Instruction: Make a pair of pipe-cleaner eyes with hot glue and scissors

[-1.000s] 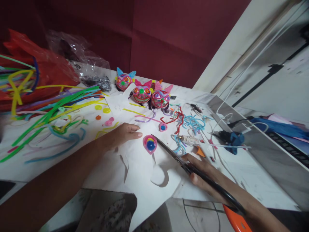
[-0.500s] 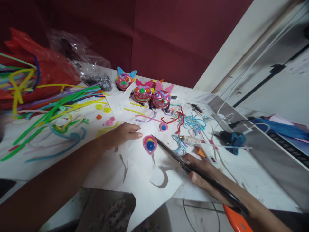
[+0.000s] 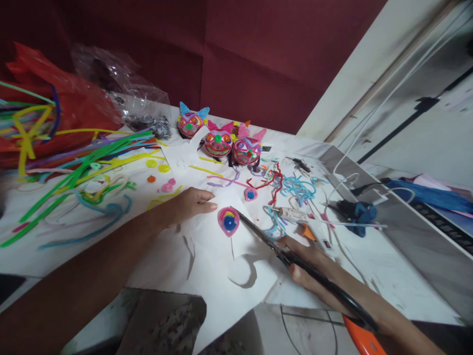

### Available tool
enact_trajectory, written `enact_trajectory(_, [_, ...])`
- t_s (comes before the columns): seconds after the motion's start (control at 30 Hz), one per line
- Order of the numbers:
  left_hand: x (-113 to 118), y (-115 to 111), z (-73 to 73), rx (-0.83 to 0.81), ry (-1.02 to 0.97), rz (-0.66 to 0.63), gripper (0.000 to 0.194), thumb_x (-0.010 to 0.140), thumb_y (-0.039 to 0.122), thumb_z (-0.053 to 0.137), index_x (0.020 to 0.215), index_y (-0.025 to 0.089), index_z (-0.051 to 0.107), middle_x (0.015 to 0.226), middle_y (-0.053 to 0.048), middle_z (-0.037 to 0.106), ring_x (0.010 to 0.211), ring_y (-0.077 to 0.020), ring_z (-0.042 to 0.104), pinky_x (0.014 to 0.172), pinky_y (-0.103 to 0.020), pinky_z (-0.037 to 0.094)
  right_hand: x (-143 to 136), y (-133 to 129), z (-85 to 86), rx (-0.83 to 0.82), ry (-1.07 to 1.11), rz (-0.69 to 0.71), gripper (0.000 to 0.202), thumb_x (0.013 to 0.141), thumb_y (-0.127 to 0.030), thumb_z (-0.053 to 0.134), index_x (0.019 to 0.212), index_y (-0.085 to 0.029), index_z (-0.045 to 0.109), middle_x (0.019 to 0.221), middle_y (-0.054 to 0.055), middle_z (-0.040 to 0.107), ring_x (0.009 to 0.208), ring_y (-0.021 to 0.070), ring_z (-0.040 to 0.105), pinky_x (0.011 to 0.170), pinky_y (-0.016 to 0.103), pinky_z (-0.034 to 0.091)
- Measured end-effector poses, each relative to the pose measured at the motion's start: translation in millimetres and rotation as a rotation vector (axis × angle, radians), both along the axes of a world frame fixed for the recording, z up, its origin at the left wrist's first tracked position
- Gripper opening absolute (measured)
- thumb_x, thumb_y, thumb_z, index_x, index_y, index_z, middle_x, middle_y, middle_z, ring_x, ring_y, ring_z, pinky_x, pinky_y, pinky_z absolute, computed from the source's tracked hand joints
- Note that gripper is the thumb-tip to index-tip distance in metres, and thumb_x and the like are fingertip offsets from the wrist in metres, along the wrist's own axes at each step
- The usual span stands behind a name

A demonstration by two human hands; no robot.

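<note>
My left hand (image 3: pixel 197 203) pinches the upper left edge of a white sheet of paper (image 3: pixel 214 276), which has curved cuts and hangs over the table's front edge. On the paper lies a pink drop-shaped piece (image 3: pixel 229 221) with a blue and yellow middle. My right hand (image 3: pixel 306 259) is closed round black-handled scissors (image 3: pixel 275 246); their tip is beside the top right of the pink piece. A smaller pink and blue piece (image 3: pixel 251 194) lies just beyond the paper.
Three colourful eared figures (image 3: pixel 219 140) stand at the back. Fuzzy stems (image 3: pixel 84 162) and a red bag (image 3: pixel 84 98) are at the left. Right of centre are blue stem scraps (image 3: pixel 299 187), a glue gun (image 3: pixel 295 214) and cables. Something orange (image 3: pixel 362 335) is at the lower right.
The paper and the pink drop-shaped piece have shifted very slightly left. Both hands are nearly where they were, with the paper and scissors still held.
</note>
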State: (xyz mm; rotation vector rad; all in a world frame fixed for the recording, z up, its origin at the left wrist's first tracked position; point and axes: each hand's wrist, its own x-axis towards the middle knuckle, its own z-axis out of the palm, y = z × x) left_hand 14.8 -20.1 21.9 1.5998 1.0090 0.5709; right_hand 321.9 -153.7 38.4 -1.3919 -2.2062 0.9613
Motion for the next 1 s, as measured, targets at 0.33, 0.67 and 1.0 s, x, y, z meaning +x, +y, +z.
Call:
enact_trajectory(0.33, [-1.5, 1.2, 0.1, -0.019, 0.03, -0.092, 0.039, 0.068, 0.056, 0.07, 0.071, 0.019, 0.059, 0.064, 0.002, 0.056, 0.065, -0.0188, 0.058, 0.057, -0.027, 0.044, 1.4, 7.2, 7.6, -0.099, -0.027, 0.045, 0.059, 0.092, -0.077, 0.039, 0.111, -0.022, 0.053, 0.062, -0.005, 0.044, 0.055, 0.0125, 0.04, 0.05, 0.026, 0.03])
enact_trajectory(0.67, [-4.4, 4.1, 0.6, -0.021, 0.023, -0.122, 0.041, 0.068, 0.057, 0.071, 0.071, 0.017, 0.06, 0.063, 0.002, 0.053, 0.06, -0.0147, 0.051, 0.054, -0.024, 0.039, 3.1, 16.4, 10.9, -0.116, -0.068, 0.042, 0.062, 0.091, -0.078, 0.039, 0.102, -0.021, 0.058, 0.061, -0.005, 0.043, 0.055, 0.012, 0.039, 0.053, 0.026, 0.029])
enact_trajectory(1.0, [-12.3, 13.0, -8.6, -0.001, 0.004, -0.112, 0.039, 0.073, 0.056, 0.071, 0.078, 0.017, 0.066, 0.068, 0.001, 0.06, 0.065, -0.017, 0.057, 0.058, -0.026, 0.043, 3.3, 33.4, 14.0, -0.071, -0.091, 0.102, 0.055, 0.093, -0.075, 0.04, 0.094, -0.021, 0.055, 0.065, -0.004, 0.041, 0.059, 0.0127, 0.039, 0.053, 0.025, 0.029])
